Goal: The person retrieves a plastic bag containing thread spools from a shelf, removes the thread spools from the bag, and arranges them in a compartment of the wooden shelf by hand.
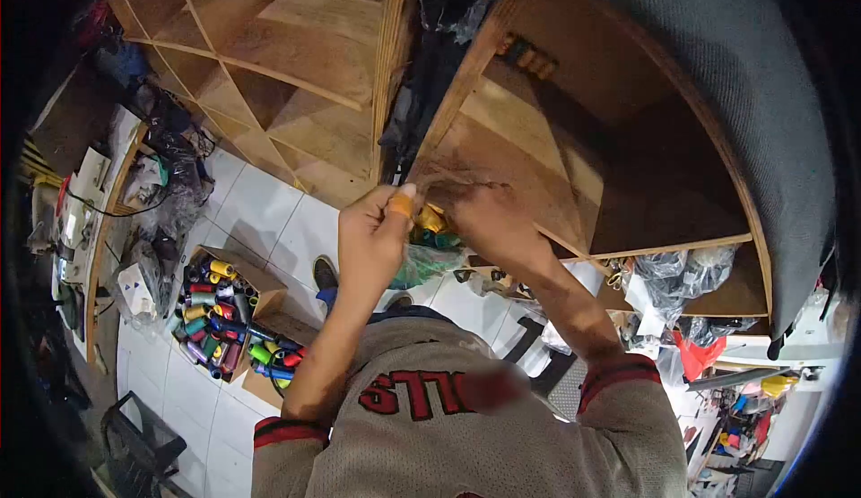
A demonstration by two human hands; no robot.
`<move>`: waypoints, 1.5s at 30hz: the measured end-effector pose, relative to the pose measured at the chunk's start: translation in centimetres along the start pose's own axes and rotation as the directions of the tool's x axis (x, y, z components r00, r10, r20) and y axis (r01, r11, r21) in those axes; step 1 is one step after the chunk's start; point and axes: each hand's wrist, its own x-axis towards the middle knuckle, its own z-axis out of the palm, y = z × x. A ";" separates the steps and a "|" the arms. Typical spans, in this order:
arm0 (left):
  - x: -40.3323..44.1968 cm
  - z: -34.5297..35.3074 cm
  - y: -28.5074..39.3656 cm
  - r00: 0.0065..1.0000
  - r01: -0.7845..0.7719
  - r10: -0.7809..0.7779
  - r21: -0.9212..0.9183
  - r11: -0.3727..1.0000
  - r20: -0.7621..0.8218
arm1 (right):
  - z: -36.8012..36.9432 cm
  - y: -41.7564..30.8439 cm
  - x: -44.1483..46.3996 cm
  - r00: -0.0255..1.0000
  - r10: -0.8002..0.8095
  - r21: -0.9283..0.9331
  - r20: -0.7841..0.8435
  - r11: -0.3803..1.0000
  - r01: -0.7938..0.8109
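My left hand (pixel 369 233) is raised in front of my chest with its fingers closed in a pinch; what lies in them, if anything, is too small to name. An orange band (pixel 401 204) shows at its thumb. Close by on the right, my right hand (pixel 491 224) is smeared by motion, so its fingers cannot be read. Below and between the hands sits a green clear plastic bag (pixel 426 266), with shiny yellow pieces (pixel 430 219) at its top, partly hidden by my hands.
Wooden shelving with compartments (pixel 305 40) stands ahead, and another wooden shelf (pixel 664 175) is at the right, with several yellow-brown spools (pixel 529 56) inside. On the tiled floor at left is a cardboard box (pixel 260 287) of colourful thread spools. Dark cloth (pixel 771 76) hangs at far right.
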 end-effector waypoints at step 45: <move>-1.3 -0.5 -0.7 0.998 0.007 -0.012 -0.079 0.997 -0.066 | 4.3 28.3 10.7 0.588 0.597 0.447 -0.545 0.801 -0.399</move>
